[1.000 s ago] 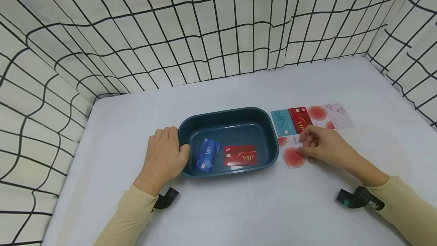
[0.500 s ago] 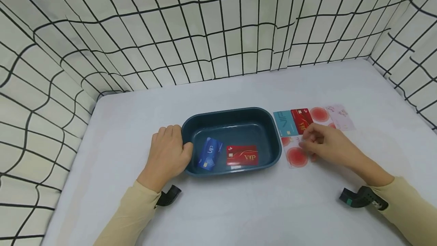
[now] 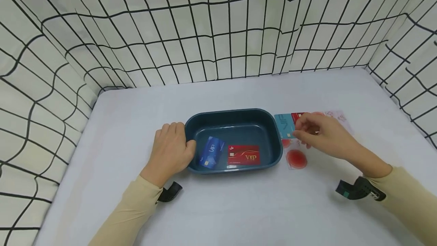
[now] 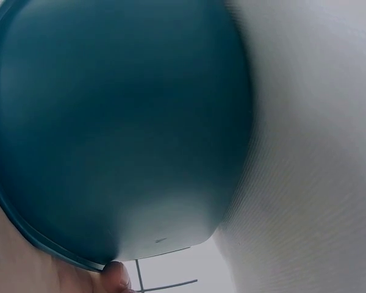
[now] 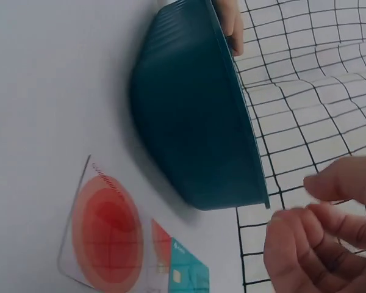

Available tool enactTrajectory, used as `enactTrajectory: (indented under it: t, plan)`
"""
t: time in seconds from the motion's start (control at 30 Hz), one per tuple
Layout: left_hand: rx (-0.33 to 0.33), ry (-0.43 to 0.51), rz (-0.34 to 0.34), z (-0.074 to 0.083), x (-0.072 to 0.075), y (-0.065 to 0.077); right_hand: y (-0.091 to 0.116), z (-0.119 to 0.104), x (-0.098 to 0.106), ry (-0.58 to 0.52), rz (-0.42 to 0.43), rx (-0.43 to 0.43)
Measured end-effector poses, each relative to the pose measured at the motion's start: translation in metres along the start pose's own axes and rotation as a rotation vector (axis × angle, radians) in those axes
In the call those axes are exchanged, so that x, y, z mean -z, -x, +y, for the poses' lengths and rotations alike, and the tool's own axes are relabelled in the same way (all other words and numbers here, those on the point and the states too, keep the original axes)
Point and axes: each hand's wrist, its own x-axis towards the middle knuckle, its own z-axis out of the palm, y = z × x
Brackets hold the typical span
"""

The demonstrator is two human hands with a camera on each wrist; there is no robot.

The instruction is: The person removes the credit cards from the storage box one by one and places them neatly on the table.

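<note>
A dark teal plastic basin holds a blue VIP card and a red VIP card. My left hand grips its left rim, fingers over the edge. Just right of the basin, my right hand is raised above several cards, fingers loosely curled. In the right wrist view a gap shows between thumb and fingers, with nothing held. Under and around that hand lie a teal VIP card, a white card with a red circle and a pink floral card. The hand partly covers another red card.
The cards and basin rest on a white-covered table. White walls with a black grid enclose the back and sides. A black camera mount sits at each wrist, the left one near the basin and the right one over the table.
My right hand has lifted off the red-circle card in front and shifted toward the back row, now covering more of the red card. My left hand keeps its grip on the basin.
</note>
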Motion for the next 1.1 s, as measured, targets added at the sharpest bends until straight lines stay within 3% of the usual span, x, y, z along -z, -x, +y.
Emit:
enactTrajectory:
  t: [0.17, 0.27, 0.47, 0.77, 1.1]
  plan:
    - [0.019, 0.002, -0.012, -0.002, 0.0, 0.001, -0.013, -0.011, -0.002, 0.009, -0.012, 0.177]
    - [0.025, 0.004, -0.019, -0.002, 0.0, 0.0, -0.02, -0.017, -0.003, 0.011, -0.028, 0.227]
    - [0.009, -0.005, -0.011, -0.003, 0.001, -0.001, -0.034, -0.032, -0.005, 0.033, -0.06, 0.243]
    - [-0.003, -0.017, -0.014, -0.003, 0.0, -0.003, -0.054, -0.046, -0.018, -0.05, -0.158, 0.294]
    - [0.008, -0.015, -0.012, -0.002, 0.001, 0.001, -0.072, -0.057, -0.035, -0.024, -0.22, 0.334]
